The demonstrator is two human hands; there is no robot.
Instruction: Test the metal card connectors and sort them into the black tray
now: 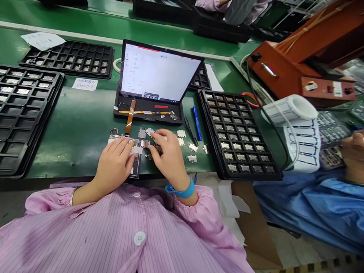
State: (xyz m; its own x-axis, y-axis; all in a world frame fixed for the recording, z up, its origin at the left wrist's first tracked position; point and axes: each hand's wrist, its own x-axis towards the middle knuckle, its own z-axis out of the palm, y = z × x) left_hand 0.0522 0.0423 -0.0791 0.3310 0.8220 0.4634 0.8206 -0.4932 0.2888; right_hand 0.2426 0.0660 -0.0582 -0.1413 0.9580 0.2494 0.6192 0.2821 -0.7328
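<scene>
So we're working at a big green bench (89, 104), with a red machine (281, 72) sitting well off beyond our right hand (167, 152). A person in blue (314, 206) is sitting out to our right too. Black trays are flanking us: the left tray (18, 125) is lying left of our left hand (113, 159) with a bunch of bare pockets, and the right tray (210, 133) is sitting right of our right hand, mostly full of little metal pieces. Straight ahead of both hands, a tablet (160, 75) is leaning up, its lower edge sitting in a shallow black case (158, 118).

Both our hands are working apart, just beside each other. The left one is lying on the board (134, 168), fingers together and thumb out to the side, so the board is partly hidden under it. An orange ribbon cable (130, 118) is running from the case down to the board's top edge, just past our left fingertips.

A blue pen-like tool (197, 123) and dark tweezers (189, 128) are lying up and right of our right hand. That hand is holding its thumb and index tips apart by a small metal plate (145, 143); can't tell if we're actually gripping it.
</scene>
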